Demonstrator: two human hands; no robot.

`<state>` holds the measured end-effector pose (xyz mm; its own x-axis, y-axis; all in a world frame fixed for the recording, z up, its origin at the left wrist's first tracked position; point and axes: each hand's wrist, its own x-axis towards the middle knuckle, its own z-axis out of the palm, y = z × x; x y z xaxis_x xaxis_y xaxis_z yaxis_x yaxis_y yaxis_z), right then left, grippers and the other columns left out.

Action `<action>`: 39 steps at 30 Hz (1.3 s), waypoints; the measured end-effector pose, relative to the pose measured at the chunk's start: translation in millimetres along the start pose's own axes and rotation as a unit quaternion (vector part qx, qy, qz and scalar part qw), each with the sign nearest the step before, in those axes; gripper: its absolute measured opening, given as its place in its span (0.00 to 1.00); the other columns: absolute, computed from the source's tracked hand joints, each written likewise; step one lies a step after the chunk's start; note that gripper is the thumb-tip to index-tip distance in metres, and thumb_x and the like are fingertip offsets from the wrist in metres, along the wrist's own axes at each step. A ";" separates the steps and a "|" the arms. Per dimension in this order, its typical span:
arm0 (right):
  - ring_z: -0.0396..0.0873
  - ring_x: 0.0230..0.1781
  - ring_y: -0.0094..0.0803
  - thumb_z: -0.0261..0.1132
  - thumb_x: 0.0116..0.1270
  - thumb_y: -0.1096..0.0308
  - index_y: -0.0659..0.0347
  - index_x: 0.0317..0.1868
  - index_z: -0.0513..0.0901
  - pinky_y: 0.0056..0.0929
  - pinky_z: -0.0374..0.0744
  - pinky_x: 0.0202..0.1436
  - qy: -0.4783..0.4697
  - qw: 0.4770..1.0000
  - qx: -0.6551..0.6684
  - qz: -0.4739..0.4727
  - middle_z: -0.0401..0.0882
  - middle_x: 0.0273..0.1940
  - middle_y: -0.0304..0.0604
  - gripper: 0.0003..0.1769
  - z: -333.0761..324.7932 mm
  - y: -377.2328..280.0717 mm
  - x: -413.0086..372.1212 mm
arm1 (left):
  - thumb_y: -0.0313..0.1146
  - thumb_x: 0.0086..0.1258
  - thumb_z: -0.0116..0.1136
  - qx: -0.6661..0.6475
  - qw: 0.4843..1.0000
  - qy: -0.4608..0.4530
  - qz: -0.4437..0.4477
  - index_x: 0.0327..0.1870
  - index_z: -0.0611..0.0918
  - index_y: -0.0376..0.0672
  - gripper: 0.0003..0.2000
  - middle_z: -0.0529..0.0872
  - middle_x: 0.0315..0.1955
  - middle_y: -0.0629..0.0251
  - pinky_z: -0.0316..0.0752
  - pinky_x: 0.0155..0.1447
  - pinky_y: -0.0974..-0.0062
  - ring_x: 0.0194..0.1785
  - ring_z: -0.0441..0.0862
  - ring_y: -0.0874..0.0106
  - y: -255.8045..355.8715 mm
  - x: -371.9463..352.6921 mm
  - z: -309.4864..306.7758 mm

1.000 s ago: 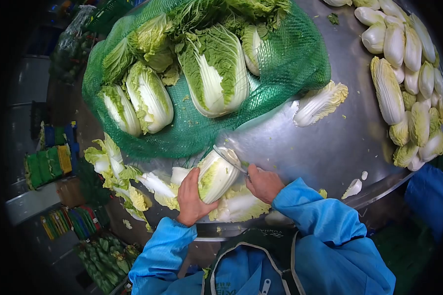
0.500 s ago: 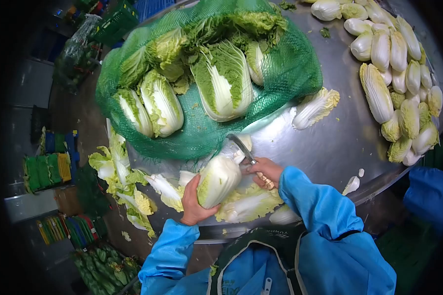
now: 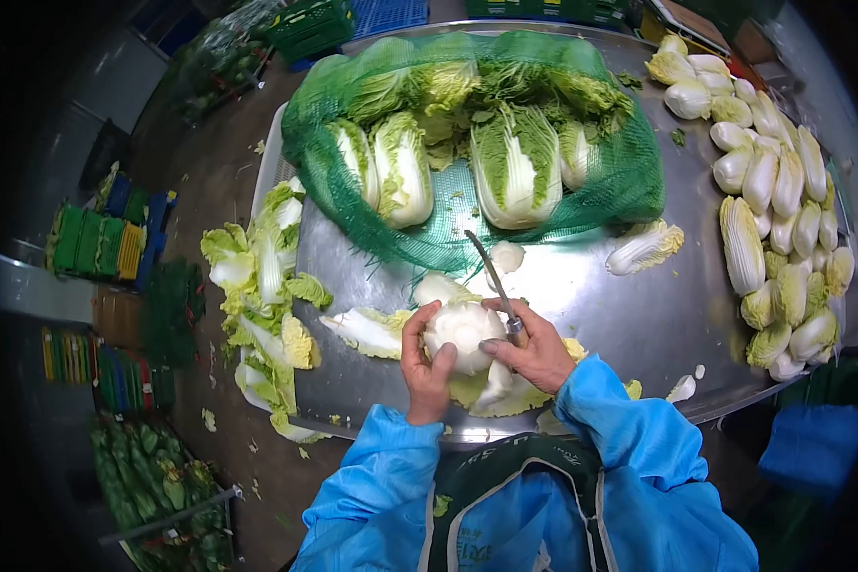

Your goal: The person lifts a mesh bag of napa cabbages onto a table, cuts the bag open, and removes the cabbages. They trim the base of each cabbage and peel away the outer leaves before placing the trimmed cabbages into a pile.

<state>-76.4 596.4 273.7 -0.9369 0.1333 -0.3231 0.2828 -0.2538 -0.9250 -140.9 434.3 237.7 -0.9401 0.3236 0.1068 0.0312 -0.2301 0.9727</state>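
Observation:
A napa cabbage (image 3: 462,334) is held with its pale cut base facing me, above loose leaves near the table's front edge. My left hand (image 3: 427,367) is wrapped round its left side, thumb on the base. On the other side, my right hand (image 3: 536,355) grips a curved knife (image 3: 494,276) by its wooden handle, and its thumb also presses the cabbage. The blade points up and away from me. Just beyond it lies a round cut-off stem piece (image 3: 506,255). Detached leaves (image 3: 367,332) are spread left of the cabbage and beneath it.
A green mesh bag (image 3: 353,238) with several whole cabbages lies at the back of the metal table (image 3: 582,305). Trimmed cabbages (image 3: 772,181) are piled along the right side. A single small cabbage (image 3: 643,248) lies between. Leaf scraps (image 3: 267,257) heap at the left edge.
The cabbage has been turned so its base faces me. My right hand has come in against it, still with the knife. The view has shifted, too.

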 end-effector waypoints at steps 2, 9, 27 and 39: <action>0.75 0.49 0.33 0.72 0.54 0.65 0.64 0.55 0.72 0.29 0.73 0.54 0.033 0.981 -0.128 -0.144 0.75 0.48 0.48 0.29 -2.5 10.8 0.9 | 0.38 0.58 0.61 0.101 0.994 -0.045 0.017 0.60 0.68 0.37 0.29 0.71 0.57 0.57 0.65 0.63 0.68 0.58 0.71 0.65 -2.6 1.4 -16.6; 0.71 0.37 0.27 0.77 0.47 0.64 0.63 0.46 0.71 0.28 0.73 0.44 0.078 0.963 -0.196 -0.169 0.74 0.36 0.41 0.29 2.7 18.9 -5.5 | 0.39 0.47 0.72 0.217 0.962 -0.110 0.120 0.57 0.71 0.41 0.34 0.75 0.51 0.55 0.67 0.61 0.66 0.57 0.72 0.61 21.1 7.1 -25.2; 0.69 0.21 0.26 0.71 0.56 0.55 0.64 0.48 0.77 0.27 0.69 0.25 0.106 0.968 -0.219 0.060 0.74 0.22 0.41 0.26 -67.6 31.3 -37.3 | 0.33 0.56 0.65 0.038 0.950 0.054 -0.305 0.59 0.69 0.35 0.29 0.78 0.50 0.54 0.71 0.60 0.70 0.53 0.77 0.66 10.3 -16.7 -167.5; 0.65 0.10 0.19 0.68 0.61 0.52 0.65 0.46 0.75 0.19 0.64 0.12 0.024 0.993 0.094 0.063 0.69 0.17 0.33 0.24 18.4 -23.2 7.1 | 0.48 0.48 0.73 -0.237 0.898 -0.137 -0.343 0.68 0.59 0.37 0.48 0.69 0.63 0.56 0.63 0.68 0.64 0.65 0.67 0.62 28.2 -51.1 -50.8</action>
<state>-93.3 585.6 296.5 -0.8839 0.1342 -0.4480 0.3504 -0.4445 -0.8244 -109.3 364.7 249.2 -0.5620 0.7377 -0.3742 -0.7331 -0.2348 0.6383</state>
